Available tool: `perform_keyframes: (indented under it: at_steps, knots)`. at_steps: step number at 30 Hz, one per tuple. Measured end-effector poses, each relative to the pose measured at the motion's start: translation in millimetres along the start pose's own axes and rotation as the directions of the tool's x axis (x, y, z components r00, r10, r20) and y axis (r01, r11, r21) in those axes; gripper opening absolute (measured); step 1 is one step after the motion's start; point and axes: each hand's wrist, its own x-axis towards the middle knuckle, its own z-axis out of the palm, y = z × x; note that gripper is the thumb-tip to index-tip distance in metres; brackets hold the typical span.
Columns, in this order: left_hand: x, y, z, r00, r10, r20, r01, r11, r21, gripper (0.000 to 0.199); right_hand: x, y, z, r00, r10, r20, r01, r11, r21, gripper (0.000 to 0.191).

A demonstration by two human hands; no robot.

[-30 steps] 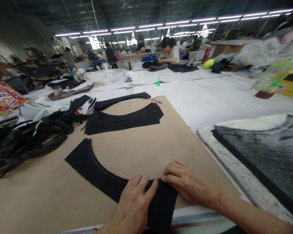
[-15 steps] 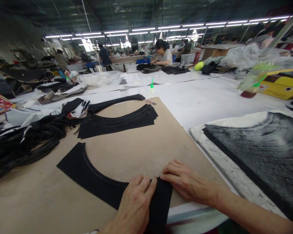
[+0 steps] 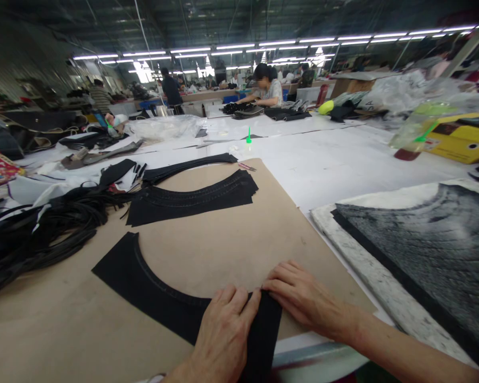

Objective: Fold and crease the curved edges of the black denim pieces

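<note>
A curved black fabric piece [image 3: 159,298] lies on the brown paper sheet [image 3: 223,250], with a narrow folded strip along its inner curve. Across its right part rests my left hand [image 3: 225,327], fingers together, thumb and fingertips pressing on the inner edge. My right hand [image 3: 303,298] pinches that same edge near the right end, its fingertips nearly touching the left thumb. Farther up the paper are a stack of curved black pieces [image 3: 195,199] and a second stack [image 3: 187,167] behind it.
Black strips [image 3: 51,234] are heaped at the left. Small red-handled snips [image 3: 247,167] lie by the stacks, and a green-tipped bottle [image 3: 249,138] stands beyond. At right are a stone slab [image 3: 327,229] with dark textured sheet [image 3: 415,244] and a yellow box [image 3: 459,141]. A co-worker [image 3: 267,88] sits across.
My left thumb has shifted slightly right along the folded edge, closer to my right fingertips. The black piece has hardly moved. Across the table, the co-worker's arm now reaches farther left.
</note>
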Motion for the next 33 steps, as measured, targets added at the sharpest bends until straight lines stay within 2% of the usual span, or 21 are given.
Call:
perform_keyframes:
  at_steps: [13, 18, 22, 24, 26, 29, 33]
  knots:
    - [6, 12, -4.3, 1.000, 0.025, 0.017, -0.027, 0.992, 0.124, 0.060, -8, -2, 0, 0.997, 0.061, -0.045, -0.060, 0.997, 0.040, 0.023]
    - [9, 17, -5.9, 0.999, 0.000, 0.033, -0.004, 0.993, 0.119, 0.056, -9, -2, 2, 0.995, 0.097, -0.016, -0.095, 0.993, 0.065, 0.023]
    - [9, 16, -8.5, 0.999, -0.013, 0.040, 0.011, 0.999, 0.051, 0.062, -10, -1, 3, 0.990, 0.139, -0.033, -0.134, 0.982, 0.130, 0.023]
    - [5, 11, -9.6, 0.999, -0.027, 0.030, 0.029, 0.998, -0.049, 0.067, -11, -2, 3, 0.985, 0.164, -0.058, -0.152, 0.972, 0.181, 0.027]
    - [0, 5, -9.7, 0.999, -0.054, -0.005, 0.053, 0.983, -0.175, 0.064, -12, -5, 4, 0.981, 0.176, -0.086, -0.156, 0.967, 0.202, 0.032]
    - [-8, -1, -6.6, 0.994, -0.085, -0.070, 0.061, 0.956, -0.288, 0.050, -11, -13, 6, 0.987, 0.134, -0.083, -0.120, 0.981, 0.154, 0.040]
    - [-12, 0, 0.4, 0.991, -0.044, -0.127, 0.012, 0.970, -0.241, 0.047, -8, -24, 13, 0.999, 0.050, -0.006, -0.050, 0.999, 0.022, 0.051]
